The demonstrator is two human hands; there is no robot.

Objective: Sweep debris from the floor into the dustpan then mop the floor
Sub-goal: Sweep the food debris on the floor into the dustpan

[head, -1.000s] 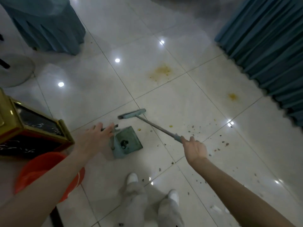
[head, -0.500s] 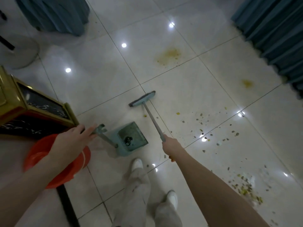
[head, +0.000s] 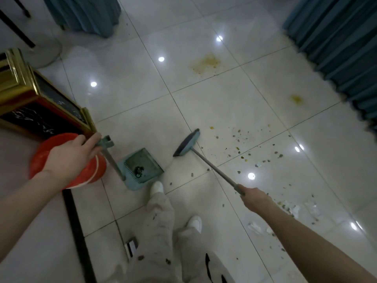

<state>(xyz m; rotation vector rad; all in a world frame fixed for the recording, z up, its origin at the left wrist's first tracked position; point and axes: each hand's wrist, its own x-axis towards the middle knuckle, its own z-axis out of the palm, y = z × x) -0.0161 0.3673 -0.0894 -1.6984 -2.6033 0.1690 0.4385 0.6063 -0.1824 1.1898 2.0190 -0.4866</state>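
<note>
The floor (head: 126, 82) is glossy pale tile crossed by thin dark grout lines, with ceiling lights mirrored in it as bright dots. Far left stands one gold-trimmed black cabinet (head: 30, 103), and directly beneath the left hand (head: 71, 158) sits one red basin (head: 67, 170). That hand curls its fingers round the top of the dustpan's upright handle. The dustpan (head: 142, 166) itself lies on the tile down and to the right of the grip, a dark clump inside it. There is one broom (head: 186, 142), its head on the floor just right of the dustpan, its handle slanting back to the right hand (head: 254, 198), which is wrapped round the end. Debris (head: 244, 152) is strewn ahead and to the right of that grip, with white paper scraps (head: 293, 209) beside the wrist. Two yellow stains mark tiles farther out, one large (head: 206, 63) and one small (head: 296, 99). Two teal drapes hang, one far left (head: 85, 13) and one right (head: 336, 37). Two white shoes (head: 157, 186) stand between the arms.
</note>
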